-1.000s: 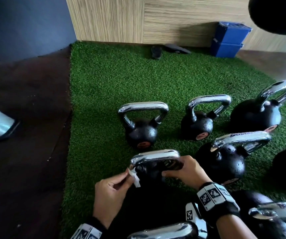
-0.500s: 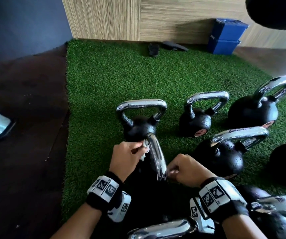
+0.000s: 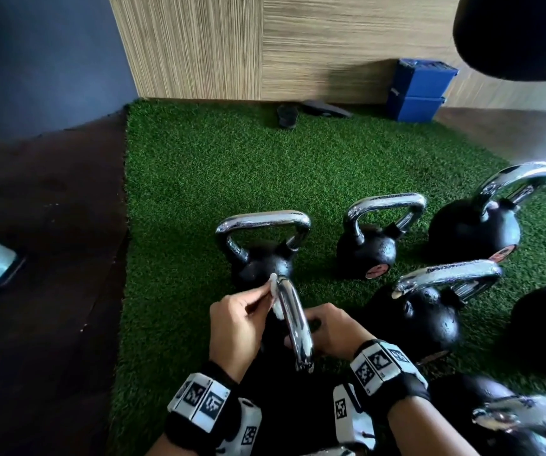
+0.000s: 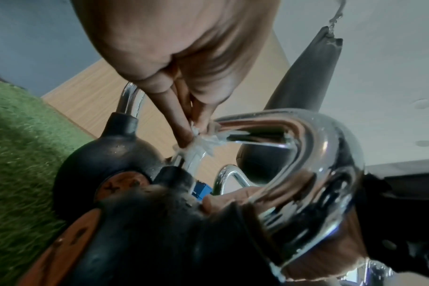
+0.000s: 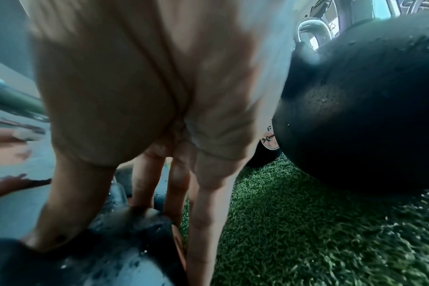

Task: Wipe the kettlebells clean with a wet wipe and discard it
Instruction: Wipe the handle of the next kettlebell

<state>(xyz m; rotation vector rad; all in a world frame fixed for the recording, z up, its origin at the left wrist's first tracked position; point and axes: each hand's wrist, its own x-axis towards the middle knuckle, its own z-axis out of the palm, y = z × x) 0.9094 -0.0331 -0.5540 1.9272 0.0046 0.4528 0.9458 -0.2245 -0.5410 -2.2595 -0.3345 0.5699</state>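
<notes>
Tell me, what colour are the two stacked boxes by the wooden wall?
Blue. The two stacked plastic boxes show best in the head view.

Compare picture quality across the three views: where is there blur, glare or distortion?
Head view: wide-angle bending of the wall edges, bright glare on the chrome handle, turf fairly sharp. Left wrist view: the handle mirrors warped reflections; the wet wipe reads clearly, the near kettlebell body is soft. Right wrist view: the right hand is blurred and fills the frame; the left edge is smeared.
</notes>
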